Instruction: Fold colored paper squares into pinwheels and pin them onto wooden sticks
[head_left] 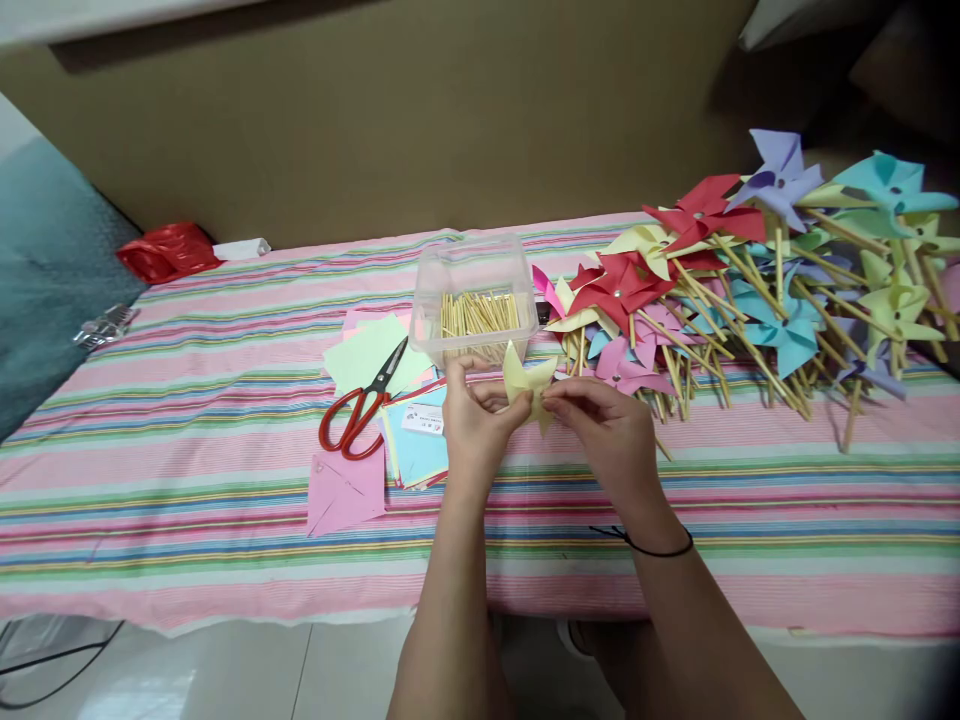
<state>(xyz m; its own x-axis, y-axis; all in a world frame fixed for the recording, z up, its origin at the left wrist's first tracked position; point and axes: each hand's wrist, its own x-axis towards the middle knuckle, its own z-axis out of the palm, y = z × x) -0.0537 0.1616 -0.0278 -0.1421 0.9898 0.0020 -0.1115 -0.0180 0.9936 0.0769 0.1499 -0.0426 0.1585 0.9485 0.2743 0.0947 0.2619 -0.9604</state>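
Between my two hands is a pale yellow paper pinwheel, its blades folded in. My left hand pinches it at the centre with thumb and fingers. On its other side, the closed fingertips of my right hand touch the edge of the paper; whether they also hold something small is hidden. Just beyond my hands stands a clear plastic box with many thin wooden sticks inside. Left of my left hand lie red-handled scissors on a pale green paper sheet.
A large pile of finished pinwheels on sticks covers the right side. Blue paper squares with a small white box on top, and a pink square, lie at left. A red plastic bag is at the far left on the striped cloth.
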